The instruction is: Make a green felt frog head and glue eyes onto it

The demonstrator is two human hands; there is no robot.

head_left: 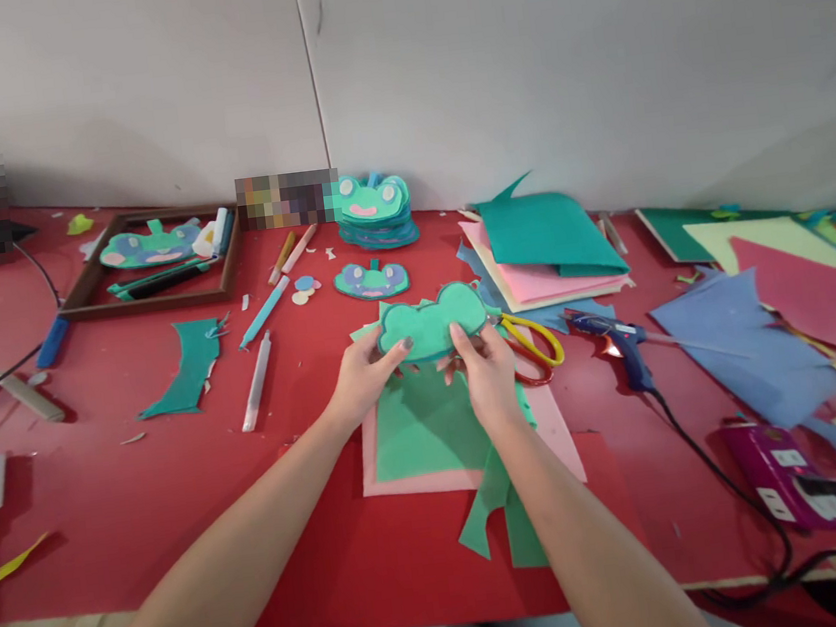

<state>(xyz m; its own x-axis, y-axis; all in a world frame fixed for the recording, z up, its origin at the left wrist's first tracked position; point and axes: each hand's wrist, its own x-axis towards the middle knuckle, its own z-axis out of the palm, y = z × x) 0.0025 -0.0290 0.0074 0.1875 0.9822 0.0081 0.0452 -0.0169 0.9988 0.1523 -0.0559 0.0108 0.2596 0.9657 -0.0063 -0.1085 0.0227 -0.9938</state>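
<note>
Both hands hold a green frog-shaped foam cutout (430,324) with a blue edge, just above the red table (183,501). My left hand (362,378) pinches its left end, thumb on top. My right hand (486,371) grips its lower right part with closed fingers. Under the hands lie a green sheet (421,434) on a pink sheet (559,428) and green offcuts (497,516). A finished frog face (372,279) lies just beyond, and a stack of finished frogs (374,210) stands by the wall.
Yellow-handled scissors (534,339) and a blue glue gun (617,341) with its black cord lie right of the hands. Stacked foam sheets (550,248) sit behind them, more sheets (761,345) far right. Glue sticks (257,382), a green strip (190,370) and a brown tray (148,269) are left.
</note>
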